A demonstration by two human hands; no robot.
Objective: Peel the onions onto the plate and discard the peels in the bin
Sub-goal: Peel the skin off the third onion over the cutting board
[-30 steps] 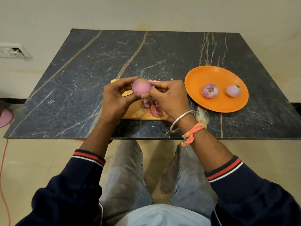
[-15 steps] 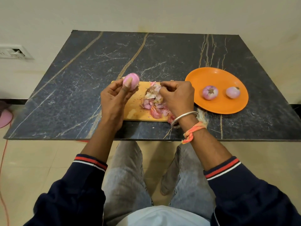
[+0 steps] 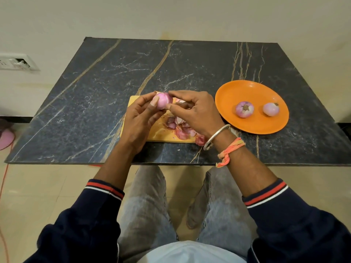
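Note:
A pink onion [image 3: 163,100] is held above the wooden cutting board [image 3: 163,134] by my left hand [image 3: 140,118], whose fingers and thumb wrap its left side. My right hand [image 3: 193,112] meets it from the right, fingertips pinching at the onion's top and lower edge. A heap of purple and pale onion peels [image 3: 182,130] lies on the board under my right hand, partly hidden by it. The orange plate [image 3: 252,128] to the right carries two peeled onions [image 3: 244,109] [image 3: 271,109]. No bin shows in the view.
The dark marble table [image 3: 95,111] ends at its front edge just in front of my knees. A wall socket [image 3: 15,62] is at the left. A pink object [image 3: 5,138] and an orange cable [image 3: 4,179] lie on the floor at the left.
My right hand left the peel heap and came back to the onion. My left hand brought the onion right, toward the board's middle.

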